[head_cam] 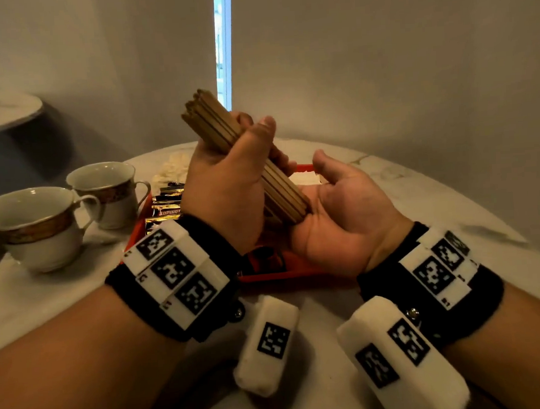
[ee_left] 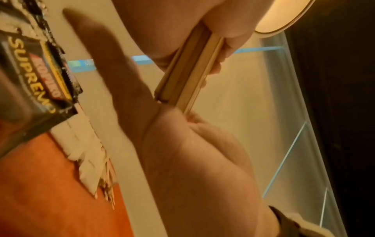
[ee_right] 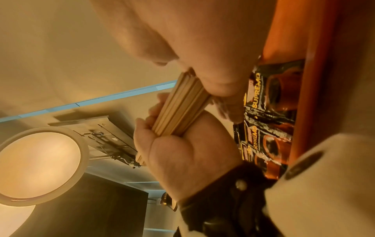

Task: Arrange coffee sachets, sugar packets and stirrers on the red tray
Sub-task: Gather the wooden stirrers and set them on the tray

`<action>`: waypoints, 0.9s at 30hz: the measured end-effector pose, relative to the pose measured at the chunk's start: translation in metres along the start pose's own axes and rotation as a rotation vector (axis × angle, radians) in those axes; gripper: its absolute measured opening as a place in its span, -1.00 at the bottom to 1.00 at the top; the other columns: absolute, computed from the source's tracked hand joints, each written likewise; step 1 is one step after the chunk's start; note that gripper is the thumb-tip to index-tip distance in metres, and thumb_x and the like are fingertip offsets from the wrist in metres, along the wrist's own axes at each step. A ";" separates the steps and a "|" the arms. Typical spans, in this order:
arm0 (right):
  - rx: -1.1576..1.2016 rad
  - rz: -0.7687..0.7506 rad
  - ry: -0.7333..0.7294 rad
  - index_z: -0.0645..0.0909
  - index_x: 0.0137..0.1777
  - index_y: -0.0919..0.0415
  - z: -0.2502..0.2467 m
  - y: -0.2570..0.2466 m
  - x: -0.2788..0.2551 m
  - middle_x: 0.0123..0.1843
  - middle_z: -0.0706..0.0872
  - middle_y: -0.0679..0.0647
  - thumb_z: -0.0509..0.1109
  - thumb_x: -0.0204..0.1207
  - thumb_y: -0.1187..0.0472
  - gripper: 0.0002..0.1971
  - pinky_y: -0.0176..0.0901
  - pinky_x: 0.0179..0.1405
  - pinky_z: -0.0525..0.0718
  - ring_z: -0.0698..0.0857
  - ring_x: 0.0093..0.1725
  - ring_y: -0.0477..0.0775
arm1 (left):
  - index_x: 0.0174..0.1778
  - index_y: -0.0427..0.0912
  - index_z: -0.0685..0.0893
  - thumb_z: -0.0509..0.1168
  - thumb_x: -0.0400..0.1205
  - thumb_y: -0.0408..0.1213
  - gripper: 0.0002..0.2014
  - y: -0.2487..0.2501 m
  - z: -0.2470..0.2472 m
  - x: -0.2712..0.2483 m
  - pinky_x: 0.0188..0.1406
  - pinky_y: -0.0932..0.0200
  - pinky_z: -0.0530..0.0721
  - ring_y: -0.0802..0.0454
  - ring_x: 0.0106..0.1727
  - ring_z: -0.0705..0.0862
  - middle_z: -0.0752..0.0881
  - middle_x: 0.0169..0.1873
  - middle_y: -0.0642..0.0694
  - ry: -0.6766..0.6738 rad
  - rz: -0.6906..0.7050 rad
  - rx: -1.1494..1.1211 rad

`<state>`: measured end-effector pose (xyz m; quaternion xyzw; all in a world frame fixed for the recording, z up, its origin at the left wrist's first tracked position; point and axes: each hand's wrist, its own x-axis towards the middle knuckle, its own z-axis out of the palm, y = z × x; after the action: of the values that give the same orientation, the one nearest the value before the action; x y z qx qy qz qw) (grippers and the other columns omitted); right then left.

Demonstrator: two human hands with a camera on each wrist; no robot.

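Clamped in the left hand, fingers and thumb curled tight round it, is a thick bundle of wooden stirrers, held tilted above the red tray. Its top end sticks out past the thumb, and its bottom end butts into the upturned palm of the right hand, whose fingers lie loosely spread and grip nothing.

Over the tray, then: both hands hang above its middle, and they cover most of it. On its left part, dark coffee sachets lie in a stack; the right wrist view reads "SUPREMO" on them. White sugar packets peek out on the tray's far side, just behind the right hand; how many, I can't tell. Left of the tray stand two gold-banded teacups on the white marble table. A pale crumpled heap sits beyond the tray's far-left corner, too blurred to name.
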<state>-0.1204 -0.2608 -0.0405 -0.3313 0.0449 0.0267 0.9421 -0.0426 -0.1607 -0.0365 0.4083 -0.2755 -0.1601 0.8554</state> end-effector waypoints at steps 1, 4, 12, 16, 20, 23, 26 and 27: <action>-0.013 -0.007 0.012 0.36 0.56 0.58 0.000 -0.001 0.000 0.57 0.48 0.46 -0.01 0.64 -0.44 -0.01 0.33 0.68 0.25 0.38 0.65 0.38 | -0.17 -0.11 0.53 0.33 0.74 -0.32 -0.83 0.001 0.000 0.000 -0.09 -0.10 0.76 0.05 -0.37 0.71 0.64 -0.45 0.01 0.002 0.006 -0.011; 0.012 -0.012 0.041 0.38 0.53 0.59 0.001 -0.003 0.001 0.50 0.56 0.47 0.01 0.64 -0.42 -0.02 0.35 0.61 0.36 0.53 0.54 0.42 | -0.13 -0.11 0.55 0.37 0.70 -0.29 -0.86 -0.002 -0.001 0.000 -0.06 -0.11 0.75 0.04 -0.34 0.72 0.66 -0.43 -0.01 -0.006 -0.005 -0.013; 0.002 0.010 0.063 0.33 0.61 0.50 -0.001 0.001 0.004 0.55 0.52 0.43 -0.05 0.64 -0.46 -0.02 0.35 0.66 0.27 0.49 0.57 0.42 | -0.19 -0.07 0.57 0.40 0.56 -0.24 -0.89 -0.003 0.000 0.000 -0.11 -0.08 0.73 0.02 -0.32 0.71 0.65 -0.44 -0.01 -0.046 0.072 0.061; -0.019 -0.021 0.163 0.39 0.58 0.46 -0.003 0.002 0.004 0.52 0.57 0.40 0.00 0.65 -0.42 -0.08 0.29 0.64 0.33 0.49 0.58 0.33 | -0.20 -0.10 0.56 0.40 0.65 -0.32 -0.84 -0.007 0.006 -0.004 -0.12 -0.12 0.74 0.04 -0.37 0.68 0.63 -0.49 0.01 -0.042 0.073 0.134; -0.123 0.005 0.148 0.40 0.56 0.51 -0.005 -0.003 0.002 0.60 0.46 0.39 0.01 0.62 -0.46 -0.03 0.32 0.69 0.23 0.45 0.60 0.24 | -0.17 -0.12 0.53 0.36 0.58 -0.27 -0.89 -0.003 -0.001 0.001 -0.22 -0.05 0.68 0.00 -0.42 0.63 0.58 -0.50 -0.01 -0.050 0.043 0.099; -0.494 -0.212 0.361 0.51 0.47 0.37 -0.006 -0.017 -0.002 0.43 0.63 0.45 0.04 0.60 -0.46 -0.12 0.37 0.53 0.47 0.64 0.42 0.38 | -0.21 -0.13 0.51 0.33 0.67 -0.36 -0.83 -0.002 -0.007 0.003 -0.38 0.06 0.58 0.00 -0.46 0.53 0.51 -0.48 -0.05 -0.071 -0.105 0.143; -0.926 -0.531 0.495 0.61 0.37 0.11 -0.007 -0.033 -0.011 0.33 0.74 0.16 0.09 0.53 -0.46 -0.27 0.22 0.41 0.60 0.71 0.35 0.16 | -0.13 -0.18 0.54 0.34 0.68 -0.38 -0.88 -0.002 -0.005 -0.002 -0.43 0.10 0.56 0.01 -0.48 0.53 0.53 -0.43 -0.07 -0.215 -0.369 0.289; -1.014 -0.599 0.480 0.62 0.35 0.02 -0.004 -0.038 -0.017 0.33 0.74 0.07 0.09 0.47 -0.48 -0.28 0.18 0.41 0.61 0.70 0.36 0.07 | -0.12 -0.18 0.55 0.35 0.67 -0.38 -0.89 -0.003 -0.004 -0.004 -0.43 0.10 0.58 0.01 -0.47 0.54 0.55 -0.42 -0.08 -0.276 -0.448 0.339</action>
<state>-0.1346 -0.2931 -0.0180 -0.7313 0.1422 -0.2950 0.5983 -0.0436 -0.1577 -0.0424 0.5700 -0.3148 -0.3504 0.6732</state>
